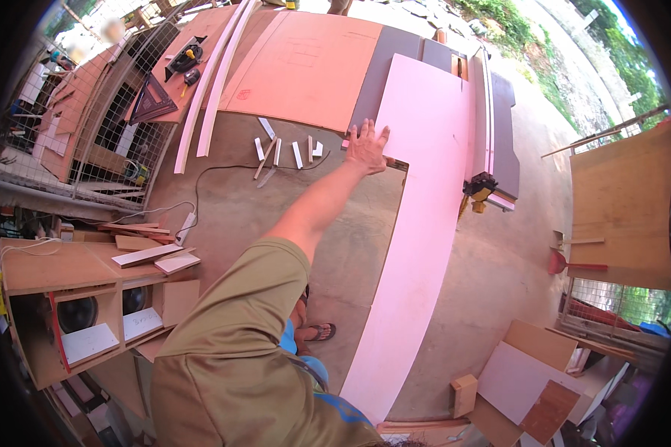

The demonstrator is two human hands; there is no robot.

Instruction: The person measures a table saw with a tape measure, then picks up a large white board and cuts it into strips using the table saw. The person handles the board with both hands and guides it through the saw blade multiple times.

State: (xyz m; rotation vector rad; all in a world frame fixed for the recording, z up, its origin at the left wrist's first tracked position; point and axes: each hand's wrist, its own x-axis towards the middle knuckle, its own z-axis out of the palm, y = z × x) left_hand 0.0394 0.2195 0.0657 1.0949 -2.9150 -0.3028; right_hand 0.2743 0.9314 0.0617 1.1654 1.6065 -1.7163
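A long pale pink-white panel (pixel 423 223), wide at the far end and narrow towards me, lies over the dark saw table (pixel 386 63). Its near end runs down to the lower edge of the picture beside my body. My left hand (pixel 367 153) is stretched out, palm down and fingers spread, at the left side of the panel's wide part, by its inner corner. Nothing is gripped in it. Along the panel's right side runs the saw's long rail-like fence (pixel 482 112), with a black and yellow clamp-like end (pixel 481 190). My right hand is out of the picture.
An orange-lit sheet (pixel 313 63) adjoins the saw on the left, with long strips (pixel 215 82) beside it. Small offcuts (pixel 277 151) and a cord (pixel 201 179) lie on the floor. A wooden cabinet (pixel 60 261) stands left, leaning boards (pixel 529 380) at lower right.
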